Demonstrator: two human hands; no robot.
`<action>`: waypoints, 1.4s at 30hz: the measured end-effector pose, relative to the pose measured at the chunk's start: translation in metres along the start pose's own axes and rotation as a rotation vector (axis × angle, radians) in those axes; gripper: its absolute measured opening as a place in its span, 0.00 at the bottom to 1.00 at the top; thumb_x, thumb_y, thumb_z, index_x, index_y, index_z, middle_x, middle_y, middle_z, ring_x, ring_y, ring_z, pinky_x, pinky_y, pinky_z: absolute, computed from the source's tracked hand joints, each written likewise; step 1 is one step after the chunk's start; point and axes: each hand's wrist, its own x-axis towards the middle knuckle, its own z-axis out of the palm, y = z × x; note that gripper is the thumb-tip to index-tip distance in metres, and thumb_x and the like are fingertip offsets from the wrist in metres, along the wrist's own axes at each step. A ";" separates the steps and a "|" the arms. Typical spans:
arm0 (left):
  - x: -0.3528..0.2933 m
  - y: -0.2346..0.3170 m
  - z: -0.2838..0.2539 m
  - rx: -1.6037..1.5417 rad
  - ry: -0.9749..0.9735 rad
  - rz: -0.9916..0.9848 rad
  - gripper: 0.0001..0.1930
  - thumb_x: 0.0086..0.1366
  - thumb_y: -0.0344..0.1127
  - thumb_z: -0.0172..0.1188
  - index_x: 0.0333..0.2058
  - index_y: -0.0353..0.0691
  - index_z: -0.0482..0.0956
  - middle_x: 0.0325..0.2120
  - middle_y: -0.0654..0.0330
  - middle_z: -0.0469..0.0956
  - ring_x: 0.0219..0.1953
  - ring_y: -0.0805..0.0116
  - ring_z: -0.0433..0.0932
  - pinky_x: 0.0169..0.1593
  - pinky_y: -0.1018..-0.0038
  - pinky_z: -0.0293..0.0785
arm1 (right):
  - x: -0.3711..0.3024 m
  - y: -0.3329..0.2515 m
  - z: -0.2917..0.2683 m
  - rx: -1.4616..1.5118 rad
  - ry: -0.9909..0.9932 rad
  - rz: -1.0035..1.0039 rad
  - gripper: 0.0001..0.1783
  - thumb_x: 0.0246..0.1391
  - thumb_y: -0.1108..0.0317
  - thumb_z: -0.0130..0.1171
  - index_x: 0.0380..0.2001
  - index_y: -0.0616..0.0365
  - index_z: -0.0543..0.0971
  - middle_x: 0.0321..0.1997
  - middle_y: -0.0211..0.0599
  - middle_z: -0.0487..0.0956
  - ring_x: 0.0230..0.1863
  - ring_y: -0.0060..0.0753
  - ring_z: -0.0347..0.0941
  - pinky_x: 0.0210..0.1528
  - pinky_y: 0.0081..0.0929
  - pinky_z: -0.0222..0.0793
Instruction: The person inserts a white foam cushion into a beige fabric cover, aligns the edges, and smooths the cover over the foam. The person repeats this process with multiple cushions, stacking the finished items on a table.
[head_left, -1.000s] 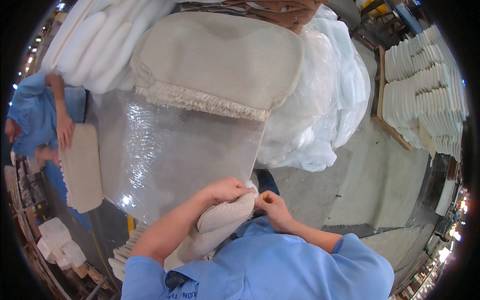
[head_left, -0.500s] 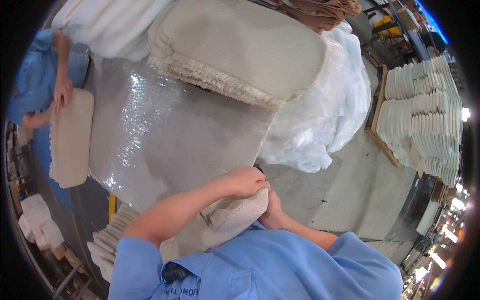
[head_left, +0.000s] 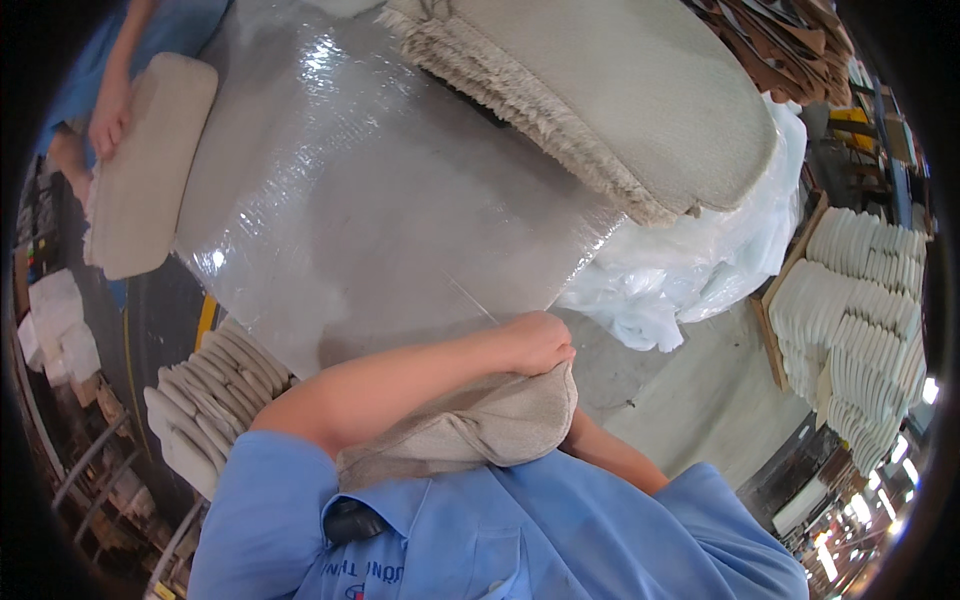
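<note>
A beige padded fabric cover (head_left: pixel 470 420) is bunched against my chest, its surface creased and folded. The fingers of my left hand (head_left: pixel 545 343) are curled closed on its upper right edge. My right forearm (head_left: pixel 615 455) runs up behind the same cover, which hides my right hand and its fingers. Before me is a table (head_left: pixel 400 230) wrapped in shiny clear plastic film. On its far side lies a large stack of beige fabric pieces (head_left: pixel 640 90) with frayed edges.
Grey-beige cushions (head_left: pixel 215 385) stand stacked by my left elbow. A co-worker's hand (head_left: pixel 110 120) rests on another beige stack (head_left: pixel 155 170) at far left. Plastic-wrapped white bundles (head_left: pixel 680 270) lie beyond the table's right edge, near white pads (head_left: pixel 850 310) on a pallet.
My view has swung, so the table and stacks sit differently. My left hand has moved slightly right and up with the cover's edge; my right hand has gone out of sight behind the cover.
</note>
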 end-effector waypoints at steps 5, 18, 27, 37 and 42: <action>-0.017 -0.007 -0.014 -0.107 0.010 -0.126 0.25 0.71 0.53 0.59 0.24 0.36 0.82 0.22 0.45 0.79 0.26 0.46 0.78 0.34 0.56 0.72 | 0.009 -0.007 0.007 -0.020 -0.023 0.026 0.48 0.65 0.21 0.40 0.62 0.56 0.74 0.61 0.52 0.78 0.60 0.57 0.76 0.65 0.56 0.71; -0.109 -0.046 0.016 0.132 0.573 -0.231 0.19 0.77 0.48 0.55 0.32 0.38 0.77 0.27 0.49 0.79 0.33 0.44 0.80 0.37 0.55 0.73 | 0.028 -0.017 -0.013 -0.027 -0.022 0.064 0.46 0.63 0.23 0.48 0.59 0.56 0.78 0.58 0.49 0.81 0.59 0.58 0.77 0.65 0.58 0.71; -0.157 -0.046 -0.006 0.010 0.422 -0.428 0.24 0.76 0.57 0.53 0.32 0.41 0.77 0.27 0.49 0.80 0.32 0.41 0.80 0.38 0.46 0.73 | 0.014 -0.009 -0.005 -0.123 -0.113 0.123 0.50 0.61 0.19 0.46 0.64 0.54 0.74 0.64 0.50 0.77 0.63 0.57 0.75 0.67 0.55 0.71; -0.183 -0.085 0.024 0.293 0.592 -0.354 0.24 0.76 0.60 0.52 0.33 0.45 0.78 0.28 0.52 0.83 0.35 0.42 0.82 0.38 0.50 0.77 | 0.020 -0.019 -0.022 -0.346 0.011 0.152 0.38 0.68 0.30 0.49 0.56 0.56 0.78 0.45 0.40 0.83 0.42 0.44 0.80 0.47 0.46 0.78; -0.245 -0.079 0.005 0.252 0.808 -0.508 0.17 0.74 0.52 0.57 0.38 0.45 0.83 0.33 0.52 0.84 0.39 0.48 0.83 0.42 0.54 0.78 | 0.046 -0.073 -0.048 -0.970 0.116 -0.114 0.34 0.70 0.34 0.50 0.53 0.56 0.80 0.38 0.36 0.83 0.34 0.38 0.80 0.39 0.40 0.78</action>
